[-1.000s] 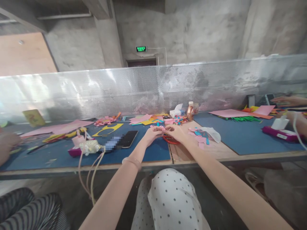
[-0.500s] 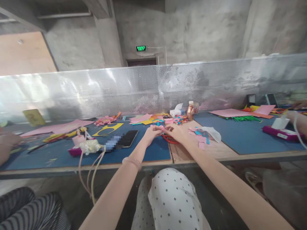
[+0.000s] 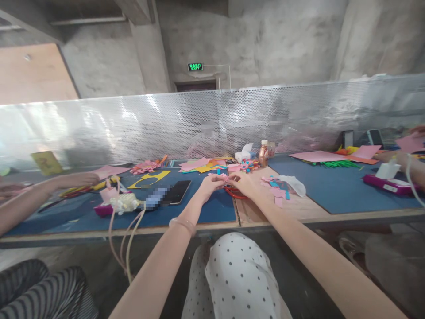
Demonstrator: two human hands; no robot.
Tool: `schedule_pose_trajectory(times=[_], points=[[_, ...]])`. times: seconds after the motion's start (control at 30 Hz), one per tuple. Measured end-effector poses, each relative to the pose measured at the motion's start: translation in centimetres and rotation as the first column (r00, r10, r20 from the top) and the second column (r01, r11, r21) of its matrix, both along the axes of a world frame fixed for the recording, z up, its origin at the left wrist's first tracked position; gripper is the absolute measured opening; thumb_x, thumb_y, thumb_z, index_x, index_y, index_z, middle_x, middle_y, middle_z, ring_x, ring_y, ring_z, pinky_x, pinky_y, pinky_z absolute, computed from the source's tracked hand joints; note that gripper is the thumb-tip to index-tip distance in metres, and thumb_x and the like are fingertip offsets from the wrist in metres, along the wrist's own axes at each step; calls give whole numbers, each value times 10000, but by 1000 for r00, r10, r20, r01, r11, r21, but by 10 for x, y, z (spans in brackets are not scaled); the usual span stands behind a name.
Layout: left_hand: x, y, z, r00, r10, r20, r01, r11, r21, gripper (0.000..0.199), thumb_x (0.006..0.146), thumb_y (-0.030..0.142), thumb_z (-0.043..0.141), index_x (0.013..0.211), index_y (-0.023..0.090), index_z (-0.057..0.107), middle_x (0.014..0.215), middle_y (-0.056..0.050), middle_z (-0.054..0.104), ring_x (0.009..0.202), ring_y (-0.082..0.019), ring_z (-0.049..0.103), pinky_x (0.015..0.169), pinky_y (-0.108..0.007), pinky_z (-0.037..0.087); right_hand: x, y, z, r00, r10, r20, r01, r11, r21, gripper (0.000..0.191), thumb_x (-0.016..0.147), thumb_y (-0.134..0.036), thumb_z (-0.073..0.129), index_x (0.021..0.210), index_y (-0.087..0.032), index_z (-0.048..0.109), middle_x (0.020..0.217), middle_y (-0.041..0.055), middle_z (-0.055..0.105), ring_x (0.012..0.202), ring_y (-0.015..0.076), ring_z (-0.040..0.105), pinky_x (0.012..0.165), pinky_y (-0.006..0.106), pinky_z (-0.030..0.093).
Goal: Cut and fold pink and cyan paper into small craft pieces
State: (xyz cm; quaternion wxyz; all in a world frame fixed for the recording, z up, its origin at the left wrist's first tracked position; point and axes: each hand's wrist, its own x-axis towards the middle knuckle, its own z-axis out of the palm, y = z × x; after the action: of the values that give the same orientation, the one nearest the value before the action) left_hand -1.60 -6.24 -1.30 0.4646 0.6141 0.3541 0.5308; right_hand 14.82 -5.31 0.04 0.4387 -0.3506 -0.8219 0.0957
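Observation:
Over the seam between the blue mat and the bare wood, my left hand (image 3: 214, 184) and my right hand (image 3: 241, 183) meet with fingers closed. Between their fingertips is a small piece of pink paper (image 3: 224, 177), partly covered by the fingers. Red-handled scissors (image 3: 236, 193) seem to lie just under my right hand; their blades are hidden. Pink and blue paper scraps (image 3: 278, 191) lie right of my right hand, by a clear plastic bag (image 3: 295, 184). Behind my hands are small colourful paper pieces (image 3: 248, 165).
A phone (image 3: 179, 192) and a magenta box with cords (image 3: 103, 209) lie to my left, near yellow cut-out paper (image 3: 149, 179). A bottle (image 3: 263, 153) and tissue pack (image 3: 245, 155) stand at the back. A co-worker's arm (image 3: 43, 195) reaches in at left; another co-worker's hand (image 3: 395, 158) is at right.
My hands stay nearly in place with the pink paper. At left a co-worker's arm has reached in over the pink sheets. At right, a co-worker has raised a pink sheet.

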Motion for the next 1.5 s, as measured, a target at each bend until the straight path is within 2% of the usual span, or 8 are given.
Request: schedule_pose_trajectory(times=[0.37, 0.7, 0.9, 1.27, 1.5], points=[[0, -2, 2, 999, -16, 45, 18, 999, -33, 130, 799, 212, 516, 861, 106, 559, 844, -26, 590, 751, -129, 573, 682, -316, 479, 0, 3, -2, 999, 9, -35, -10, 999, -30, 265, 752, -374, 538, 827, -128, 599, 776, 53, 617, 681, 131, 546, 626, 243, 414], [2, -4, 5, 995, -56, 77, 62, 995, -79, 119, 783, 172, 534, 882, 108, 555, 818, -18, 599, 746, -130, 584, 692, -318, 482, -1, 3, -1, 999, 26, -31, -27, 999, -35, 202, 753, -308, 556, 823, -123, 599, 776, 43, 621, 660, 115, 548, 619, 247, 423], [3, -4, 5, 998, -15, 55, 20, 996, -87, 168, 801, 222, 513, 925, 114, 546, 843, -27, 590, 734, -127, 577, 663, -306, 484, -1, 3, -2, 999, 35, 9, -35, 999, -20, 115, 764, -209, 547, 820, -123, 599, 806, 29, 623, 698, 108, 558, 670, 265, 433], [2, -3, 2, 1000, -8, -14, 7, 998, -62, 168, 808, 236, 503, 910, 112, 550, 883, -37, 580, 752, -130, 567, 662, -309, 483, -3, -14, 10, 998, -32, 59, 32, 999, -10, 104, 748, -192, 547, 791, -159, 635, 764, 39, 641, 656, 121, 545, 627, 244, 406], [2, -2, 2, 1000, 3, -23, -4, 998, -57, 176, 809, 237, 501, 926, 114, 546, 906, -42, 576, 768, -135, 566, 668, -313, 484, -3, -13, 9, 996, -29, 79, 31, 999, -30, 116, 748, -196, 549, 819, -152, 629, 766, 39, 640, 649, 118, 552, 606, 234, 410]])
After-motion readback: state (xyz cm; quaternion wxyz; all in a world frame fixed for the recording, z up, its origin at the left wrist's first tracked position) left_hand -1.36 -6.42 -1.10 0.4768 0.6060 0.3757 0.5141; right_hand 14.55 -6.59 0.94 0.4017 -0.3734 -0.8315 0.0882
